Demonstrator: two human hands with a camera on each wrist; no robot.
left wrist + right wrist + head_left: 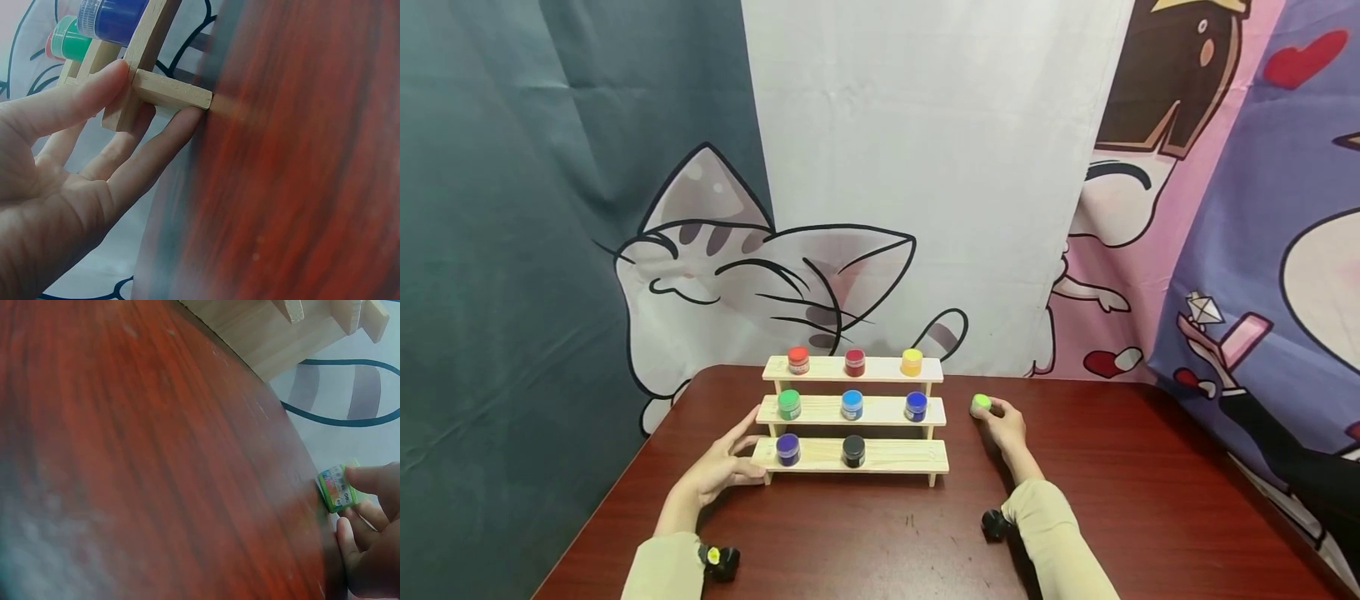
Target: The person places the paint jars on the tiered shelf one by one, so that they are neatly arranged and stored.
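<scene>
A three-tier wooden display rack [880, 457] stands on the table. My left hand [724, 467] holds its left end, the thumb [112, 78] at the shelf edge and a fingertip against a short leg [175, 90]. To the right of the rack, my right hand [1006, 427] pinches a small light green paint jar [981, 403] between thumb and fingers. In the right wrist view this jar [336, 489] shows a printed label and sits low at the table surface. The bottom tier carries a purple jar [787, 449] and a black jar [853, 451], both left of its right end.
Green [789, 405], light blue [852, 404] and dark blue [916, 406] jars stand on the middle tier. Orange-red [798, 360], dark red [855, 362] and yellow [912, 362] jars line the top. Behind the reddish-brown table [880, 542] hangs a cartoon-printed curtain [940, 167].
</scene>
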